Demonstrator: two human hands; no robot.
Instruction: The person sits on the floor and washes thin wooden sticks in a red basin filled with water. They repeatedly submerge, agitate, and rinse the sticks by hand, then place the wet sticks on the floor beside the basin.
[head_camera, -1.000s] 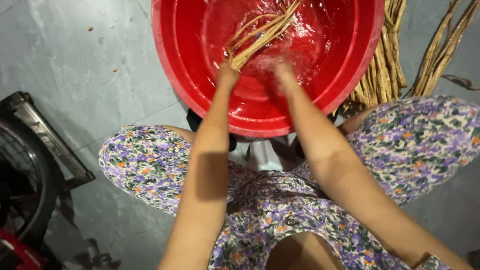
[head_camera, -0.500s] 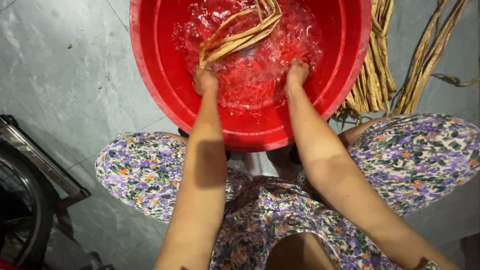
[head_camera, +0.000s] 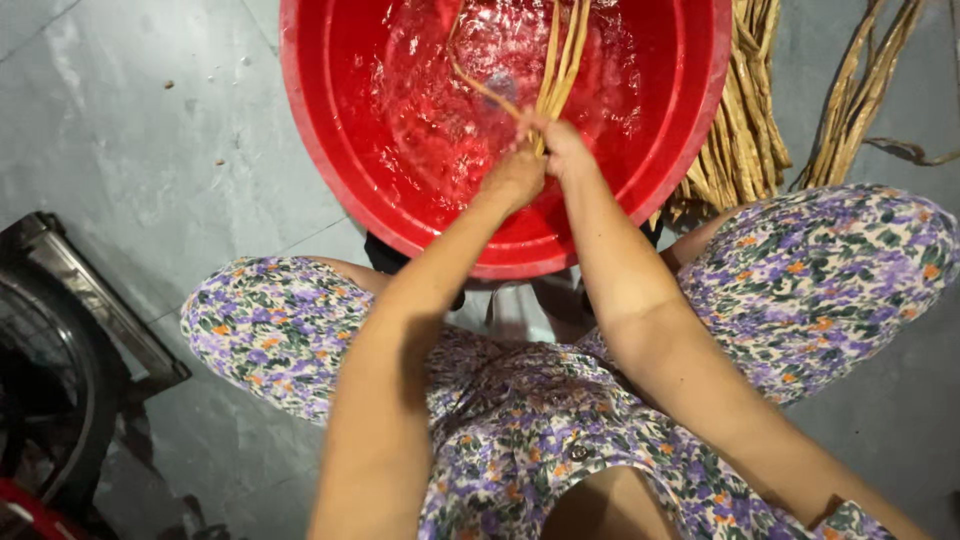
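Gripping one wet bundle of tan fibre strips (head_camera: 560, 60) at upper centre, over the red basin (head_camera: 330, 180): left hand (head_camera: 515, 178) and right hand (head_camera: 562, 148) clenched. Probably light, limp, slippery; best held low.

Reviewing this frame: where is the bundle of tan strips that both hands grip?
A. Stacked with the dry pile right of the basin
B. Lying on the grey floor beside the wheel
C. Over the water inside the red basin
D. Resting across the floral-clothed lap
C: the left hand and right hand meet around the tan strips, which rise over the splashing water inside the red basin.
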